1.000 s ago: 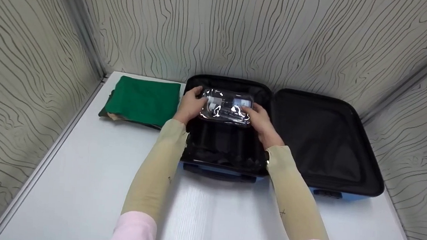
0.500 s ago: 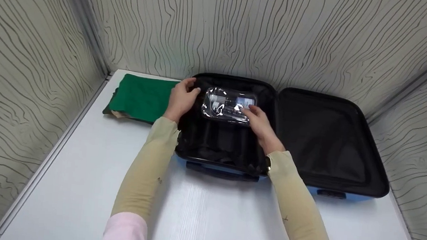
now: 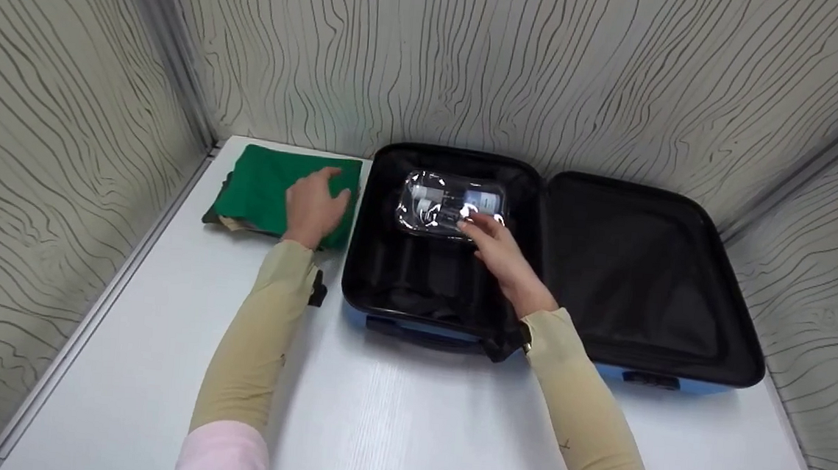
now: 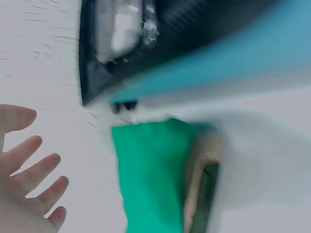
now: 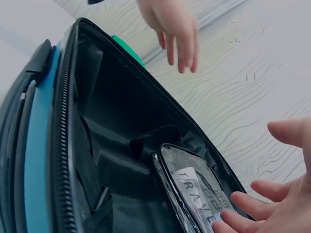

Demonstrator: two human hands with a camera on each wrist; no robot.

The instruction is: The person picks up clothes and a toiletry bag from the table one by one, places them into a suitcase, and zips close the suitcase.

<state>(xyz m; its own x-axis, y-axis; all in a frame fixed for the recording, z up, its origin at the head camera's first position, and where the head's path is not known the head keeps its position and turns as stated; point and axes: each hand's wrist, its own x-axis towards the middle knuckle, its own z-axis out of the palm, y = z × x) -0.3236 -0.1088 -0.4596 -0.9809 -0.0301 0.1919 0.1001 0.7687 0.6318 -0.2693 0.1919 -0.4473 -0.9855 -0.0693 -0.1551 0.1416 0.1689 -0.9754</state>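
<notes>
- Our left hand [image 3: 314, 205] is above the green cloth [image 3: 263, 191], at nine o'clock from the suitcase [image 3: 438, 284], fingers spread and holding nothing; we judge the step to be taking up the cloth.
- Our right hand [image 3: 499, 252], fingers loosely bent and gripping nothing, is at five o'clock on the clear pouch [image 3: 436, 196], which lies toward twelve in the suitcase's left half; we cannot tell whether fingertips touch it.
- We should get fingers beneath the tan layer [image 3: 232, 224] too, since soft folds may slip.
- We'd best support both ends, keeping everything level.
- We'd mind the black flap [image 3: 502, 348], at five o'clock on that half's rim.
</notes>
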